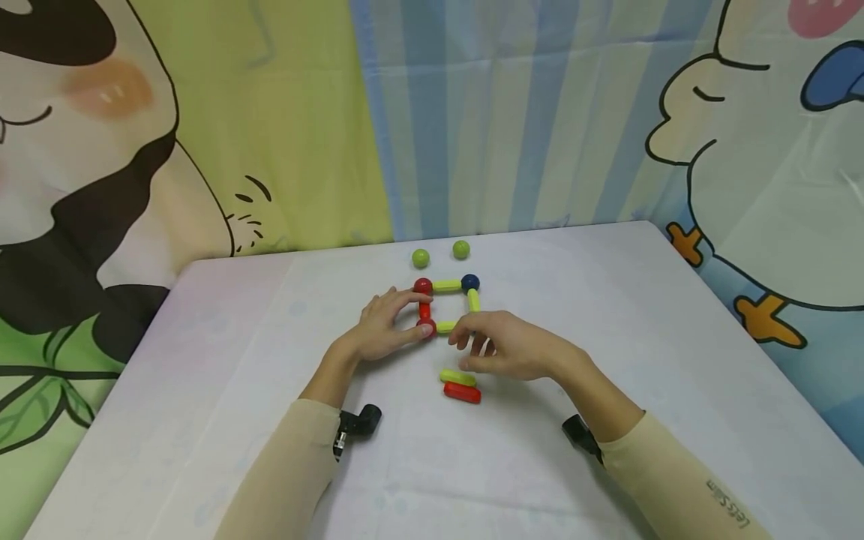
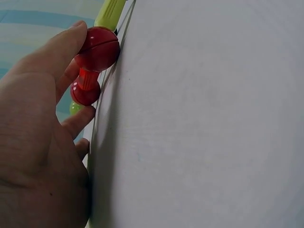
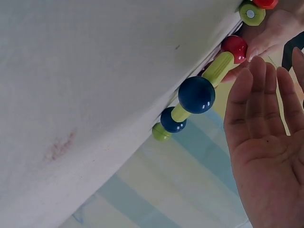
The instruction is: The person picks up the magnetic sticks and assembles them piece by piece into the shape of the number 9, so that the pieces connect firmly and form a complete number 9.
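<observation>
Left hand is pinching the frame by its red side; right hand is hovering, released. Probably light, stiff; yellow rods are offering purchase.

Red balls: plastic-looking, glossy, smooth
Blue balls: plastic-looking, glossy, sharp highlights
Yellow-green rods: plastic-looking, lengthwise ridges
Table covering: matt, cloth-like, faint creases
Backdrop: printed cloth, creased, slight sheen
Sleeves: smooth matt cloth
</observation>
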`<state>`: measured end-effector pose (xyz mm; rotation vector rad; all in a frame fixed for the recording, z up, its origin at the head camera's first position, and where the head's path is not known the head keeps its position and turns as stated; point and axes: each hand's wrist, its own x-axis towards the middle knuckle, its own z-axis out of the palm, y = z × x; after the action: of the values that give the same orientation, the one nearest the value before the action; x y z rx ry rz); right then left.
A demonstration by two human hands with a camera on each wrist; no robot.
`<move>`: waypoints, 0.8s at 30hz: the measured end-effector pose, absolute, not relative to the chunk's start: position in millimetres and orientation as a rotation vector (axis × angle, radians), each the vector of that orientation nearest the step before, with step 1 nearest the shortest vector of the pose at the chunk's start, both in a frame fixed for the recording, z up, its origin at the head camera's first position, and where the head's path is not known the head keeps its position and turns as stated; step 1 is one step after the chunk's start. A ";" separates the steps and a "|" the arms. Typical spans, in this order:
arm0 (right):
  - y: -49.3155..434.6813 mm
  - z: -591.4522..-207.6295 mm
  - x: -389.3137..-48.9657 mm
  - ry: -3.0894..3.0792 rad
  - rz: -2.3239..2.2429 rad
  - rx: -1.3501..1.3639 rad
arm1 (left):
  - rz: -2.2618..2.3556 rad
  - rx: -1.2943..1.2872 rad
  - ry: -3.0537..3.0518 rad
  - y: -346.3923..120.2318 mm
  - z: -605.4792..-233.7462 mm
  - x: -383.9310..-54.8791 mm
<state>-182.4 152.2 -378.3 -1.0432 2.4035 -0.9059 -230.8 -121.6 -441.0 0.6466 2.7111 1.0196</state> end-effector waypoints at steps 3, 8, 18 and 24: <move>151.4 -379.2 -181.3 2.396 -0.880 -1.022 | 1.014 0.645 2.711 -121.7 -442.0 -230.5; 150.8 -381.8 -179.4 2.375 -0.867 -1.029 | 1.011 0.633 2.710 -122.1 -443.7 -231.5; 148.2 -389.9 -176.9 2.377 -0.840 -1.022 | 1.021 0.621 2.706 -122.0 -443.9 -231.4; 142.1 -394.7 -175.3 2.371 -0.814 -1.038 | 1.007 0.609 2.713 -121.9 -446.0 -232.3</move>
<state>-175.3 142.1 -394.7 -1.0378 2.3710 -0.8142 -232.3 -121.9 -446.0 0.6086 2.7128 1.0068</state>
